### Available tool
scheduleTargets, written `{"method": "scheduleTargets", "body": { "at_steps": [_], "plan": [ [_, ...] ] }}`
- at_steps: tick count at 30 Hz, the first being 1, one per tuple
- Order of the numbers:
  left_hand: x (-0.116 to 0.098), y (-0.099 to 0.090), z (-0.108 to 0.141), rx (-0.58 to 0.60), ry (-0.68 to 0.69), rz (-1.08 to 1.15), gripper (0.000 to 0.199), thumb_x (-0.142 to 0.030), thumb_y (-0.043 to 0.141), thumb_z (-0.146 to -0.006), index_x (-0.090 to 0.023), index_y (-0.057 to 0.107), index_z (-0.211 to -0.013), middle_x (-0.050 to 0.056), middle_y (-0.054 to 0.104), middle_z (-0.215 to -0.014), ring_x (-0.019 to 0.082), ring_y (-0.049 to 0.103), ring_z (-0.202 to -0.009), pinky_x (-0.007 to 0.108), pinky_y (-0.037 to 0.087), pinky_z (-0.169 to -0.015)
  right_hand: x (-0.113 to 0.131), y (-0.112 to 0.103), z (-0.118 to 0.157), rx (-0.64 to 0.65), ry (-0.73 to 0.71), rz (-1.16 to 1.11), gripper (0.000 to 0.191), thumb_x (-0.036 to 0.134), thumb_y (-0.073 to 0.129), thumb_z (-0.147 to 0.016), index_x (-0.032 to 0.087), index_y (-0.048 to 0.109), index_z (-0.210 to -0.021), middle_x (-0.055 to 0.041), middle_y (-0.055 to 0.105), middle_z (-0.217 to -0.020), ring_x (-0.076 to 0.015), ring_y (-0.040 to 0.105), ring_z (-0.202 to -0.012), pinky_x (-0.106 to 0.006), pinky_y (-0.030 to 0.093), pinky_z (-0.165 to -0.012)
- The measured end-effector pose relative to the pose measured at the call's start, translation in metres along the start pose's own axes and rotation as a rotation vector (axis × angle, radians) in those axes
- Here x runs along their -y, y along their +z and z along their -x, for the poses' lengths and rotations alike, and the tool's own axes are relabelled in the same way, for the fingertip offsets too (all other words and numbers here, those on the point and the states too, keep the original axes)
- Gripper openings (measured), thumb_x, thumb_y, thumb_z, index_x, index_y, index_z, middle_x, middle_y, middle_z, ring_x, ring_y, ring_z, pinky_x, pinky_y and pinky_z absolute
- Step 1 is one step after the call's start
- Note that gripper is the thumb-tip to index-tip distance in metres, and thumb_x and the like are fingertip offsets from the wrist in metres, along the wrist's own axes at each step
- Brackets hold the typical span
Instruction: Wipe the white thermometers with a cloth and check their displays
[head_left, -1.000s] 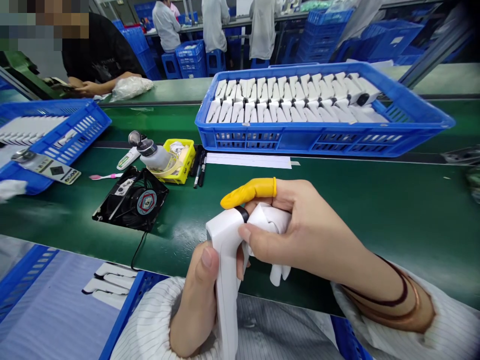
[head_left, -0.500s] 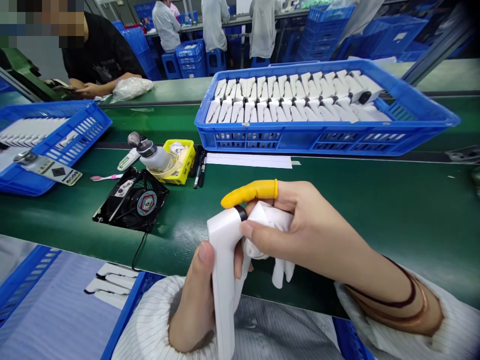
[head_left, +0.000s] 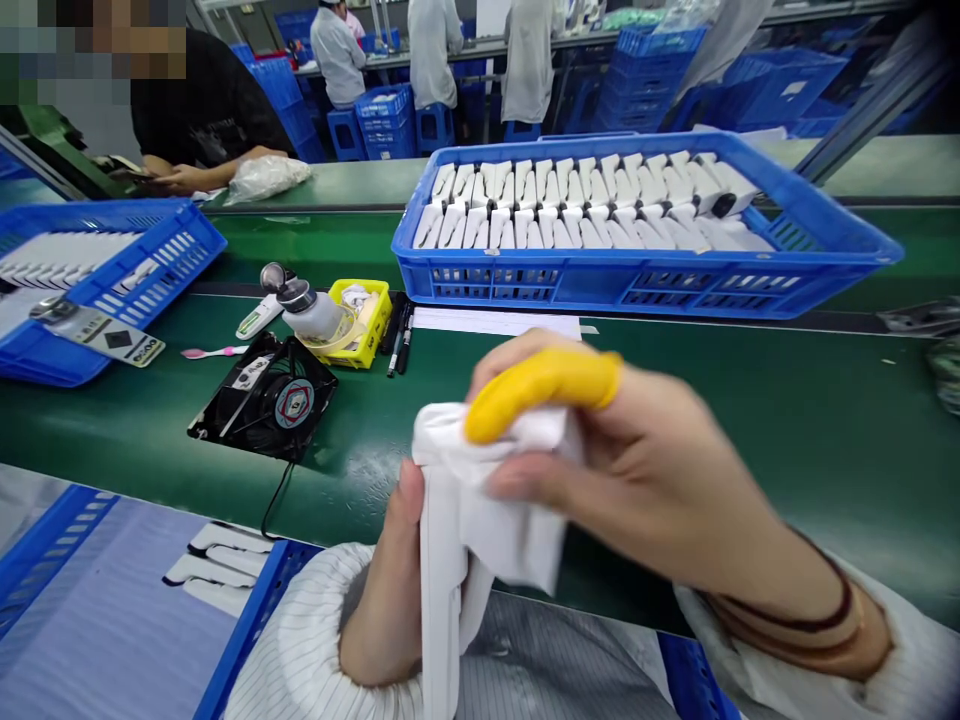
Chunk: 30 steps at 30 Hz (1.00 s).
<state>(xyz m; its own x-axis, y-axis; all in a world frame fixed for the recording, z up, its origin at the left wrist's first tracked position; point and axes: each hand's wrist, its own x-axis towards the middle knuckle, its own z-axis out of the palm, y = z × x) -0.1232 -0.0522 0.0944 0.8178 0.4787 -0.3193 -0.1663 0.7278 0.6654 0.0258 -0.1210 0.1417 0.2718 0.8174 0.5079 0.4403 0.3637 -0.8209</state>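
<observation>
My left hand [head_left: 390, 590] is closed around a white plastic handheld device [head_left: 441, 600], held upright just in front of my lap. Its angled head is covered by a white cloth [head_left: 517, 520]. My right hand [head_left: 622, 450], a yellow finger cot [head_left: 544, 390] on one finger, pinches this cloth and presses it over the top of the device. Motion blurs the cloth and the right fingers a little. The device's black tip is hidden under the cloth.
Beyond my hands, a blue crate [head_left: 637, 275] holds rows of similar white devices. On the left are a black fan [head_left: 262, 400], a pump bottle [head_left: 315, 315], a yellow basket [head_left: 364, 350], pens [head_left: 401, 340] and another blue crate [head_left: 180, 245]. A person [head_left: 217, 110] sits across the bench.
My right hand has moved left and up with the cloth, from beside the device's head onto it, covering the black tip. The left hand keeps its grip on the device.
</observation>
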Motion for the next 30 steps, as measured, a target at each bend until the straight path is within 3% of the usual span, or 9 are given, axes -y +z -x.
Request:
{"method": "scheduleTargets", "body": {
  "at_steps": [2, 4, 7, 10, 13, 17, 21, 25, 30],
  "plan": [
    [0.003, -0.002, 0.002, -0.037, 0.064, -0.009, 0.040, -0.063, 0.065, -0.078, -0.025, 0.069, -0.091, 0.001, 0.065, -0.088, 0.020, 0.059, -0.084, 0.026, 0.048, -0.071, -0.002, 0.010, 0.001, 0.073, -0.026, 0.146, 0.013, 0.021, 0.071, -0.087, 0.019, 0.068, -0.100, -0.0014, 0.067, -0.108, -0.0190, 0.061, -0.102, -0.028, 0.051, -0.089],
    [0.006, -0.007, 0.003, -0.064, 0.093, -0.063, 0.043, -0.065, 0.060, -0.081, -0.025, 0.068, -0.096, 0.002, 0.065, -0.091, 0.021, 0.059, -0.089, 0.027, 0.047, -0.075, -0.004, 0.017, 0.001, 0.089, 0.063, 0.151, 0.008, 0.023, 0.062, -0.093, 0.020, 0.068, -0.097, -0.0006, 0.070, -0.100, -0.0175, 0.066, -0.089, -0.026, 0.055, -0.074],
    [0.009, -0.013, 0.005, -0.033, 0.027, -0.206, 0.054, -0.072, 0.052, -0.080, -0.021, 0.065, -0.074, 0.004, 0.063, -0.075, 0.021, 0.056, -0.076, 0.029, 0.045, -0.072, -0.010, 0.021, 0.000, -0.029, 0.317, 0.063, 0.020, 0.030, 0.054, -0.096, 0.019, 0.067, -0.087, 0.0008, 0.068, -0.070, -0.0135, 0.062, -0.052, -0.021, 0.046, -0.041],
    [0.005, -0.012, 0.005, 0.089, -0.008, -0.229, 0.061, -0.078, 0.049, -0.077, -0.020, 0.058, -0.060, 0.007, 0.063, -0.079, 0.022, 0.054, -0.079, 0.029, 0.043, -0.079, -0.017, 0.016, -0.003, -0.192, 0.418, -0.013, 0.026, 0.038, 0.057, -0.095, 0.016, 0.065, -0.085, -0.0015, 0.066, -0.065, -0.0153, 0.060, -0.047, -0.022, 0.043, -0.036],
    [-0.002, -0.007, 0.005, 0.113, -0.025, -0.167, 0.062, -0.079, 0.049, -0.076, -0.020, 0.056, -0.058, 0.008, 0.065, -0.085, 0.022, 0.052, -0.080, 0.028, 0.041, -0.079, -0.021, 0.008, -0.004, -0.333, 0.250, -0.002, 0.022, 0.037, 0.058, -0.096, 0.018, 0.065, -0.090, -0.0013, 0.068, -0.074, -0.0163, 0.063, -0.061, -0.024, 0.049, -0.050],
    [-0.006, -0.005, 0.006, 0.108, -0.023, -0.126, 0.062, -0.080, 0.051, -0.074, -0.020, 0.054, -0.058, 0.009, 0.066, -0.084, 0.022, 0.052, -0.080, 0.028, 0.039, -0.077, -0.017, 0.003, 0.000, -0.457, 0.049, 0.149, 0.017, 0.030, 0.056, -0.097, 0.021, 0.068, -0.089, 0.0004, 0.067, -0.080, -0.0151, 0.060, -0.070, -0.025, 0.048, -0.060],
    [-0.005, -0.009, 0.007, 0.121, -0.043, -0.122, 0.063, -0.080, 0.049, -0.074, -0.020, 0.054, -0.059, 0.009, 0.066, -0.087, 0.021, 0.052, -0.076, 0.028, 0.039, -0.077, -0.007, 0.010, 0.008, -0.411, 0.039, 0.238, 0.018, 0.031, 0.052, -0.099, 0.023, 0.065, -0.091, 0.0016, 0.063, -0.073, -0.0147, 0.056, -0.061, -0.026, 0.045, -0.054],
    [-0.005, -0.008, 0.008, 0.132, -0.028, -0.108, 0.063, -0.079, 0.046, -0.078, -0.019, 0.054, -0.060, 0.008, 0.065, -0.083, 0.021, 0.053, -0.077, 0.027, 0.040, -0.077, -0.003, 0.015, 0.011, -0.320, -0.024, 0.261, 0.010, 0.028, 0.049, -0.097, 0.024, 0.058, -0.099, 0.0008, 0.063, -0.077, -0.0168, 0.058, -0.062, -0.029, 0.046, -0.054],
    [-0.003, -0.006, 0.006, 0.089, -0.026, -0.068, 0.063, -0.076, 0.047, -0.081, -0.019, 0.053, -0.055, 0.003, 0.052, -0.059, 0.019, 0.052, -0.068, 0.027, 0.042, -0.069, -0.007, 0.025, 0.011, -0.191, -0.368, 0.608, 0.007, 0.015, 0.054, -0.092, 0.020, 0.058, -0.096, -0.0035, 0.065, -0.091, -0.0184, 0.060, -0.078, -0.033, 0.045, -0.066]
  ]
}}
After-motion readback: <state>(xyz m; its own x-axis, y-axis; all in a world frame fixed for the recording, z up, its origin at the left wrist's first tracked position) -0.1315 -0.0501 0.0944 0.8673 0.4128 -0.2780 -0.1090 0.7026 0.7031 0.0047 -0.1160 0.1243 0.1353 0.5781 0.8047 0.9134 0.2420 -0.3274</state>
